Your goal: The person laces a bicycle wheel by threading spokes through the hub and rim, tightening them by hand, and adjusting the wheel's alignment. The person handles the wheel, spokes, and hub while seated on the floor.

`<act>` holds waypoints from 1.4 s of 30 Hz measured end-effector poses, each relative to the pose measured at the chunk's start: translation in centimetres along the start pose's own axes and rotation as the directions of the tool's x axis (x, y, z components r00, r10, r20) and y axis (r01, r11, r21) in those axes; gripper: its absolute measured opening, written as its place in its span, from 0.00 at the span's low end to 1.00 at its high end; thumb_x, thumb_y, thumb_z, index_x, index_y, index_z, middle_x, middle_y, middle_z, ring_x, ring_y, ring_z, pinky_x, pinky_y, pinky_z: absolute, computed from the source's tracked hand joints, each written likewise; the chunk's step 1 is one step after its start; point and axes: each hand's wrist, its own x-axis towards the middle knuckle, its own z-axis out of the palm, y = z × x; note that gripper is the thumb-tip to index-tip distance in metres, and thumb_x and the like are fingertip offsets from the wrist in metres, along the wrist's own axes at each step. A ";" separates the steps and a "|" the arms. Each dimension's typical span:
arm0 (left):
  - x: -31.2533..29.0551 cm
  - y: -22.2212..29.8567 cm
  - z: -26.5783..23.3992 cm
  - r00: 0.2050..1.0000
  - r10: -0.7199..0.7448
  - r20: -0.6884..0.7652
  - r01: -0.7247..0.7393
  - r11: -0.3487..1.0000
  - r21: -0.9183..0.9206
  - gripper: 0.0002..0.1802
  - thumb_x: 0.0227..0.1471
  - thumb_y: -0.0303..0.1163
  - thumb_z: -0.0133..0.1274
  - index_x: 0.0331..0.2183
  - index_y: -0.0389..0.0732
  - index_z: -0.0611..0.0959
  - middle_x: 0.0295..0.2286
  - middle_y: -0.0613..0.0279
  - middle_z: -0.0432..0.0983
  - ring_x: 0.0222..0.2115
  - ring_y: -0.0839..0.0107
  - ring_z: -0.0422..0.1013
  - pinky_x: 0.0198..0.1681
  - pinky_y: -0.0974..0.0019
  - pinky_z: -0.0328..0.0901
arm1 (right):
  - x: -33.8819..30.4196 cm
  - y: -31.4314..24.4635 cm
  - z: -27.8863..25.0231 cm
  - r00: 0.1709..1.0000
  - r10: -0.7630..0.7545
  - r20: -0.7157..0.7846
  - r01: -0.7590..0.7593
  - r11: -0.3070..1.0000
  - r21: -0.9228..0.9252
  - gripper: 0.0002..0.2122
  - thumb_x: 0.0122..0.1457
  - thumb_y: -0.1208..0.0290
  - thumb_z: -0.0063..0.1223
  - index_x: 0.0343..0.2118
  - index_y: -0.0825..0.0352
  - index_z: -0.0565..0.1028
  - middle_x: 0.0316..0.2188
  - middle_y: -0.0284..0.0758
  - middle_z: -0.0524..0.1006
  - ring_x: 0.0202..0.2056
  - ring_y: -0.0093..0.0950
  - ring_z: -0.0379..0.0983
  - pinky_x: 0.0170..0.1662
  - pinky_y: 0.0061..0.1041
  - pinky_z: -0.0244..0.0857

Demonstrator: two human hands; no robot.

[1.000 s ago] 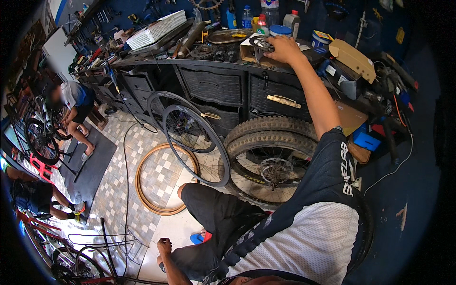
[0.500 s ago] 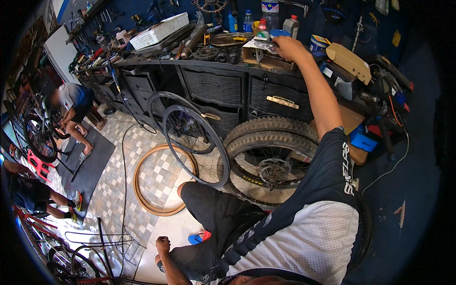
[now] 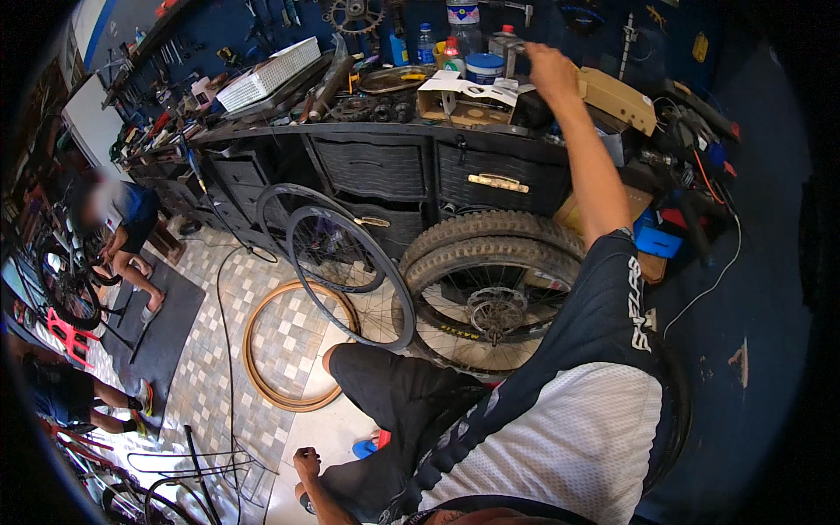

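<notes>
My right hand (image 3: 553,73) is stretched over the far side of the workbench (image 3: 367,129), fingers curled beside a grey bottle with a red cap (image 3: 505,41). Anything between its fingertips is too small to make out. Just left of it stand a white tub with a blue lid (image 3: 484,67) and an opened cardboard box (image 3: 465,103). My left hand (image 3: 306,462) is closed near my left knee, low in the view, and what it might hold is hidden. Below my right arm, two wheels with knobbly tyres (image 3: 490,262) lean against the bench drawers.
Slim black wheels (image 3: 395,289) lean left of the knobbly ones, and tan-walled tyres (image 3: 254,385) lie on the tiles. A white basket (image 3: 269,74) sits on the bench. A long cardboard box (image 3: 617,101) lies right. Another person (image 3: 131,210) sits at a bicycle.
My right hand has moved off the opened box and past the blue-lidded tub, toward the back right of the bench. My left hand stays closed near my knee. The view has shifted slightly.
</notes>
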 end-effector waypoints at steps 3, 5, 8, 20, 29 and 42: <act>-0.3 -0.1 0.4 1.000 -0.010 0.008 0.010 1.000 -0.020 0.16 0.60 0.34 0.57 0.36 0.26 0.82 0.22 0.48 0.82 0.18 0.65 0.78 0.17 0.62 0.71 | -0.5 4.7 -2.6 0.991 0.134 0.013 -0.130 0.978 -0.164 0.12 0.65 0.75 0.46 0.47 0.63 0.79 0.45 0.42 0.83 0.47 0.46 0.82 0.47 0.47 0.77; 0.0 0.0 0.1 1.000 0.002 0.005 -0.001 1.000 -0.016 0.16 0.61 0.34 0.57 0.36 0.26 0.82 0.22 0.49 0.82 0.18 0.65 0.78 0.17 0.62 0.71 | -2.0 8.3 -3.0 0.971 0.232 0.062 -0.211 0.947 -0.242 0.12 0.67 0.73 0.44 0.48 0.63 0.79 0.47 0.42 0.83 0.49 0.45 0.81 0.49 0.46 0.77; 0.4 -0.2 0.3 1.000 -0.003 0.020 0.003 1.000 -0.013 0.16 0.61 0.34 0.57 0.36 0.26 0.82 0.21 0.49 0.82 0.18 0.65 0.78 0.18 0.62 0.71 | -3.5 11.8 -4.1 0.913 0.382 0.143 -0.314 0.882 -0.350 0.13 0.69 0.72 0.41 0.48 0.63 0.79 0.49 0.42 0.82 0.51 0.46 0.81 0.52 0.46 0.76; -0.5 -0.2 0.3 0.999 0.043 -0.024 -0.042 0.998 0.041 0.15 0.59 0.33 0.56 0.35 0.27 0.84 0.22 0.46 0.83 0.19 0.61 0.80 0.24 0.59 0.74 | -3.3 14.1 -5.1 0.655 0.508 0.559 -0.389 0.861 -0.327 0.30 0.61 0.46 0.61 0.59 0.64 0.77 0.56 0.48 0.79 0.58 0.48 0.76 0.59 0.46 0.71; -1.5 0.6 -0.5 0.999 -0.001 -0.046 0.003 0.999 0.048 0.16 0.59 0.32 0.55 0.37 0.25 0.84 0.23 0.46 0.83 0.21 0.62 0.80 0.26 0.60 0.75 | 3.5 2.8 0.4 0.851 0.243 0.465 -0.311 0.948 0.073 0.32 0.58 0.43 0.64 0.57 0.65 0.80 0.53 0.49 0.81 0.56 0.45 0.78 0.58 0.43 0.71; -2.4 1.0 -0.4 0.996 -0.005 -0.095 0.019 0.988 0.152 0.16 0.57 0.34 0.57 0.35 0.28 0.85 0.23 0.46 0.83 0.22 0.58 0.81 0.29 0.57 0.75 | 7.3 -6.2 12.0 0.637 -0.054 0.769 -0.133 0.975 0.179 0.23 0.51 0.67 0.69 0.53 0.62 0.84 0.50 0.46 0.83 0.51 0.43 0.81 0.55 0.40 0.75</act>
